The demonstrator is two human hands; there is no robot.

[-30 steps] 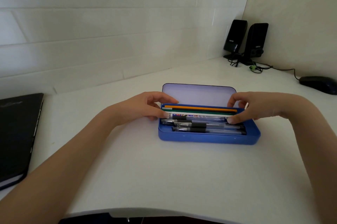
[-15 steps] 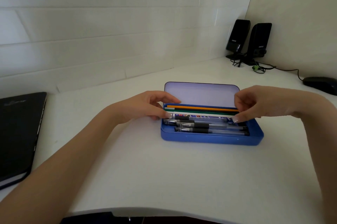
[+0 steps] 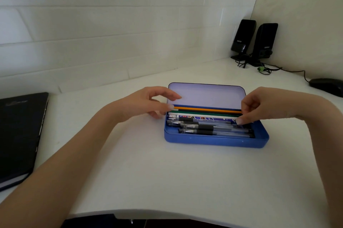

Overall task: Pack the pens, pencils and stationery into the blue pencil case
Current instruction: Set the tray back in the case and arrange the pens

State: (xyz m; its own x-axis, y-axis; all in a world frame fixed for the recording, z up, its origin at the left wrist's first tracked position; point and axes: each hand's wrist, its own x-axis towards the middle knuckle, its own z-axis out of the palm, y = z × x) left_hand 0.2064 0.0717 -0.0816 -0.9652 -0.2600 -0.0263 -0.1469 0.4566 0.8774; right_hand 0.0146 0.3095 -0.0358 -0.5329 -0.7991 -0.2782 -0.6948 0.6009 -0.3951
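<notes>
The blue pencil case [image 3: 216,139] lies open on the white bench [image 3: 167,172], nearer the back edge than the front and a little toward the right-hand corner, its lid [image 3: 206,94] standing up at the far side. Inside, laid lengthwise, are an orange pencil [image 3: 204,109] at the back, a green pencil [image 3: 200,112] just in front of it, then a white strip of stationery [image 3: 202,116], a patterned blue pen [image 3: 209,119], and three clear gel pens [image 3: 213,129] with black grips along the near wall.

The left hand [image 3: 148,105] is at the left end of the case. Its fingers are loosely curled, the forefinger reaching across the lower corner of the lid and the thumb tip touching the left ends of the pencils; whether it actually pinches them cannot be told. The right hand [image 3: 259,106] is at the right end, fingers curled downward, its thumb tip pressed on the right end of the patterned blue pen and the fingertips at the tips of the pencils; a firm hold there cannot be made out either.

On the left edge of the bench lies a black notebook [image 3: 18,135]. In the back right corner stand two black speakers [image 3: 254,40] with tangled cables [image 3: 267,69], and a black mouse [image 3: 326,85] sits by the right edge.
</notes>
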